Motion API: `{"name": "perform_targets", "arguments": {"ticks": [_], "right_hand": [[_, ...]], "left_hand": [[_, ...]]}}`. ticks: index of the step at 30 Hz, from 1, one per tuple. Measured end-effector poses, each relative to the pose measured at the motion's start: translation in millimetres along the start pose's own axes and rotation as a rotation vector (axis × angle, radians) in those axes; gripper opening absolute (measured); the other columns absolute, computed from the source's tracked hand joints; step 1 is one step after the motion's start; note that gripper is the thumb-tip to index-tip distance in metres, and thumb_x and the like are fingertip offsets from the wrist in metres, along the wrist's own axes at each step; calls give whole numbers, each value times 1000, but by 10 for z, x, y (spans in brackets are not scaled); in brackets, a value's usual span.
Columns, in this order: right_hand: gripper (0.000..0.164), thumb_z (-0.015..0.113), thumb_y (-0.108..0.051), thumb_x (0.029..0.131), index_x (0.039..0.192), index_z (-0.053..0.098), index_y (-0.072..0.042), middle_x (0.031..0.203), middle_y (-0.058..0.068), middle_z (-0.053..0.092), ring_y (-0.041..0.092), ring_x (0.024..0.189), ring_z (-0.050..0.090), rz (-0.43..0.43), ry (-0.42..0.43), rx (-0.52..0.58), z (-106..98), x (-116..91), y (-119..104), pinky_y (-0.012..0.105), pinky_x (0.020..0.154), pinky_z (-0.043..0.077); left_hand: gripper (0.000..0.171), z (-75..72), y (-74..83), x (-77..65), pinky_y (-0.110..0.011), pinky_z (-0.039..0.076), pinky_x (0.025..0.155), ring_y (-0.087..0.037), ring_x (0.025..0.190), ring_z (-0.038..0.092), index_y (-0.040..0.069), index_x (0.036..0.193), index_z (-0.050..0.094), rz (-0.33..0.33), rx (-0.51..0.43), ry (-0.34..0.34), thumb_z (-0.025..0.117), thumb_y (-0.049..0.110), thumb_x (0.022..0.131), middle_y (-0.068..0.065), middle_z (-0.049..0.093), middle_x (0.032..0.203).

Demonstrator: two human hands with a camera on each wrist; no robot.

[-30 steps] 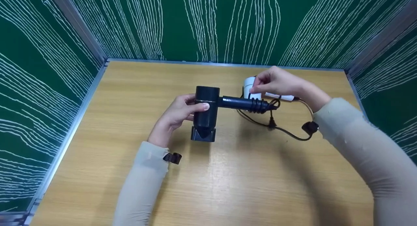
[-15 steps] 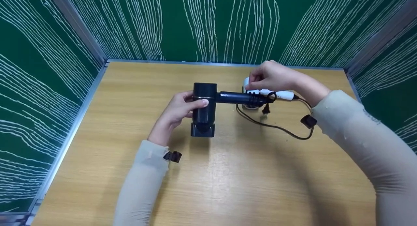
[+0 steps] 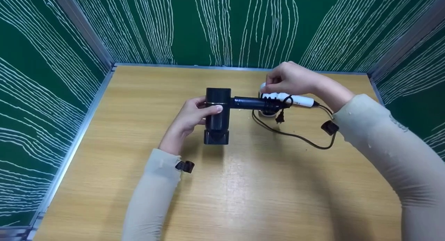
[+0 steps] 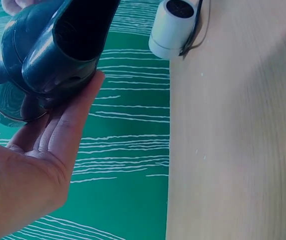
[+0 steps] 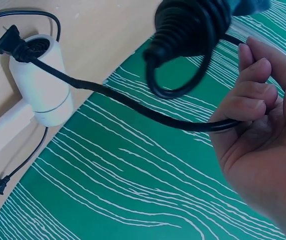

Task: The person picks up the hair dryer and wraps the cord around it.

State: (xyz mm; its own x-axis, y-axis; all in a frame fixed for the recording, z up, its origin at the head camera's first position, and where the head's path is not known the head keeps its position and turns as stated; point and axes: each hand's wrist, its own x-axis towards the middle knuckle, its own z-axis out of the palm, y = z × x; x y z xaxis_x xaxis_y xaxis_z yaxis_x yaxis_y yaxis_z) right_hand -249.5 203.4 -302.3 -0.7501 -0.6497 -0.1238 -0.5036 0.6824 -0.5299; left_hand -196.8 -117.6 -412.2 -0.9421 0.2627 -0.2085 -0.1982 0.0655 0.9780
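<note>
A black hair dryer [image 3: 218, 119] is held above the table, its nozzle towards the near side and its handle [image 3: 247, 103] pointing right. My left hand [image 3: 191, 117] grips its barrel, thumb across the top. Black power cord [image 5: 148, 112] is wound in several turns round the handle's end. My right hand [image 3: 290, 78] pinches the cord behind the handle, and in the right wrist view its fingers [image 5: 255, 95] curl round it. From that hand the loose end runs out to a two-pin plug [image 3: 280, 117], which hangs free below the handle.
Behind the black handle, a white hair dryer [image 3: 301, 101] lies on the wooden table [image 3: 243, 192], partly hidden. Its own cord [image 3: 295, 135] loops over the tabletop near my right wrist. In the right wrist view another plug [image 5: 1, 185] lies beside it. Green walls [image 3: 236, 29] enclose the table.
My right hand has moved up and slightly left with the cord. The black hair dryer has risen a little, and its dangling plug has shifted up and left. More of the white dryer shows.
</note>
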Motion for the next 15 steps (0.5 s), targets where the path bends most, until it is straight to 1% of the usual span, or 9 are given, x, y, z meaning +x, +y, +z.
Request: {"name": "perform_targets", "arguments": {"ticks": [6, 10, 15], "right_hand": [[28, 68, -27, 107, 85, 73, -10, 74, 2, 65, 19, 66, 57, -16, 21, -2, -90, -60, -78, 26, 60, 45], [28, 67, -27, 108, 87, 73, -10, 75, 3, 65, 20, 67, 57, -27, 40, -18, -156, -115, -156, 26, 62, 46], [28, 67, -28, 108, 87, 73, -10, 73, 2, 60, 17, 61, 50, -59, 81, -14, -233, -210, -254, 27, 59, 41]], "left_hand": [[56, 3, -26, 24, -47, 63, 91, -30, 108, 74, 4, 141, 65, -1, -1, 19, 85, 25, 93, -17, 74, 124], [55, -3, -51, 40, -48, 63, 92, -30, 109, 73, 6, 141, 66, -5, 3, 33, 85, 26, 93, -16, 74, 124], [55, -6, -75, 58, -49, 62, 94, -30, 111, 73, 8, 142, 66, -13, -1, 57, 85, 27, 94, -14, 75, 125]]}}
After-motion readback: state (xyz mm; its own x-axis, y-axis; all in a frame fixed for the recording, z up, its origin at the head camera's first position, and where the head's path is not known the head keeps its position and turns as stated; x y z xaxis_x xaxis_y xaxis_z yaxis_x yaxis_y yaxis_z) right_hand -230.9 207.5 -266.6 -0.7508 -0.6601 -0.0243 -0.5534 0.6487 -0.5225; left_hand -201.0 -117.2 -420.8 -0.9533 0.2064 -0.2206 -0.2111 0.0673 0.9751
